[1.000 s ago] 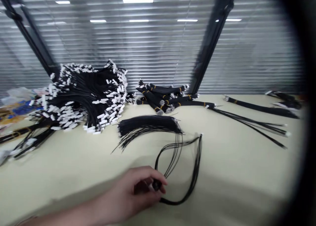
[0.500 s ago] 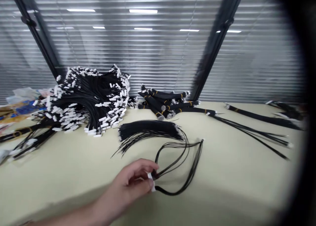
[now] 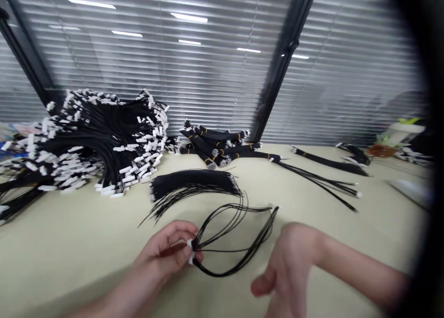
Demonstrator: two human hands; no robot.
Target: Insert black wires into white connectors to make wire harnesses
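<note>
My left hand (image 3: pixel 169 251) is closed on a white connector (image 3: pixel 190 252), pinched between thumb and fingers. Black wires (image 3: pixel 239 264) run from that connector and curve rightward in a loose loop over the table. One single wire crosses the middle of the loop. To the right, my right hand (image 3: pixel 289 271) hangs bent at the wrist, smeared by motion. Its thumb sticks out to the left, while the other fingers run off the lower edge of the picture. Just behind the loop lies a flat bundle of loose black wires (image 3: pixel 194 183) with shiny ends.
A big heap of black cables with white connectors (image 3: pixel 104 137) fills the back left of the pale table (image 3: pixel 114 234). Taped wire bundles (image 3: pixel 222 144) are piled at the back middle, others lying farther right. A white cup-like object (image 3: pixel 402 133) stands far right, before the window blinds.
My right hand has come into view at the lower right. The view has turned rightward, so most things sit farther left. A single wire now shows across the loop.
</note>
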